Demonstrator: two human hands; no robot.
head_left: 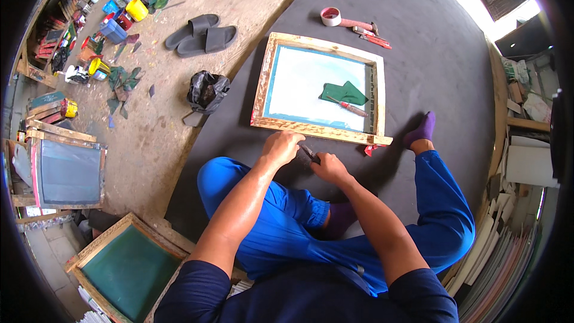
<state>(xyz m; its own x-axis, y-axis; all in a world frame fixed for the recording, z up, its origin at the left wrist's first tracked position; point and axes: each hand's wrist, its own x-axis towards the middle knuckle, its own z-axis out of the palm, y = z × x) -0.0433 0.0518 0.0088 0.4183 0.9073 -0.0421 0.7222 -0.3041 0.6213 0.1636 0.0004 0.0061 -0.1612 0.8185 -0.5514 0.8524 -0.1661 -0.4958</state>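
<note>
On the dark floor sheet, just beyond my hands, lies a wooden screen-printing frame (311,127) with a pale mesh edged in blue. My left hand (281,148) is closed in a pinch close to the frame's near rail; what its fingertips hold is too small to make out. My right hand (330,168) is wrapped round a dark narrow tool (309,152) that looks like pliers, its tip pointing toward my left fingers. Inside the frame are a green cloth-like piece (345,93) and a red-handled tool (350,108).
Beyond the frame lie a tape roll (330,17), a hammer (357,24) and red cutters (376,41). A black plastic bag (207,91) and grey slippers (207,40) sit to the left. Paint pots (137,9) crowd the far left; another green-meshed frame (128,269) stands near left.
</note>
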